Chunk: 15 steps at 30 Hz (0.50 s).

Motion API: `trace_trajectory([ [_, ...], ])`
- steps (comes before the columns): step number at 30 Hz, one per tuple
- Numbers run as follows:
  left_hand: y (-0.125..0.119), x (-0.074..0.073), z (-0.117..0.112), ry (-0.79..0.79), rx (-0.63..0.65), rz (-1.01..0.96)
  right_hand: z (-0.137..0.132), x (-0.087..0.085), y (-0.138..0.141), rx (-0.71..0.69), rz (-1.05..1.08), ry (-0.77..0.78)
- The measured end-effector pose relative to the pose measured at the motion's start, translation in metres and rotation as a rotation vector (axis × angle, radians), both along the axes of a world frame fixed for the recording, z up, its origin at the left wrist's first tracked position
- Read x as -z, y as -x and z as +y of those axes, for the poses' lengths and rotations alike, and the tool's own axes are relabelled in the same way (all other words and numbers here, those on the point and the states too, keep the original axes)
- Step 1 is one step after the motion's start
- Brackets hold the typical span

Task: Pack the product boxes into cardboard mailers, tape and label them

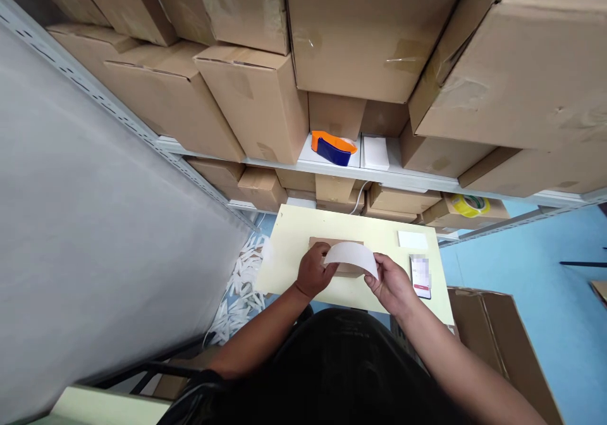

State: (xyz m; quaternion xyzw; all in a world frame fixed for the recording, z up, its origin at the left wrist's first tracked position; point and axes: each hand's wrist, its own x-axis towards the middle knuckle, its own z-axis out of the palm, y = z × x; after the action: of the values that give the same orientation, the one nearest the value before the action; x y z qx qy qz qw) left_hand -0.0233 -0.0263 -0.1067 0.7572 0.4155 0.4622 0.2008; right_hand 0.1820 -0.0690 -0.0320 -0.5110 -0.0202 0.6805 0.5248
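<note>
Both hands hold a white strip of paper (351,255), bowed upward between them, just above a small flat brown cardboard parcel (334,244) on a pale yellow table (294,248). My left hand (313,272) pinches the strip's left end. My right hand (389,282) pinches its right end. The parcel lies partly hidden under the strip and my hands.
A white pad (412,240) and a card with a red band (421,276) lie on the table's right side. Shelves of cardboard boxes (370,39) rise ahead, with an orange and blue tape dispenser (332,147) and a yellow tape roll (469,205). White paper scraps (239,289) litter the floor at left. An open box (493,330) stands at right.
</note>
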Motion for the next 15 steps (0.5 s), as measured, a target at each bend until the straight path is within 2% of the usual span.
trace_trajectory([
  [4, 0.012, -0.018, 0.008, -0.137, 0.047, 0.050, -0.003, 0.008, -0.002, -0.008, -0.025, 0.051],
  [7, 0.018, -0.028, 0.008, -0.152, 0.114, 0.089, -0.007, 0.014, -0.004, -0.061, -0.051, 0.054],
  [9, 0.019, -0.032, 0.006, -0.073, 0.125, 0.047, -0.009, 0.019, -0.004, -0.073, -0.080, 0.040],
  [12, 0.015, -0.035, 0.001, 0.155, 0.087, -0.047, -0.012, 0.026, -0.005, -0.088, -0.103, 0.015],
  [15, 0.012, -0.038, 0.000, 0.377, 0.076, -0.105, -0.014, 0.034, -0.006, -0.129, -0.015, -0.005],
])
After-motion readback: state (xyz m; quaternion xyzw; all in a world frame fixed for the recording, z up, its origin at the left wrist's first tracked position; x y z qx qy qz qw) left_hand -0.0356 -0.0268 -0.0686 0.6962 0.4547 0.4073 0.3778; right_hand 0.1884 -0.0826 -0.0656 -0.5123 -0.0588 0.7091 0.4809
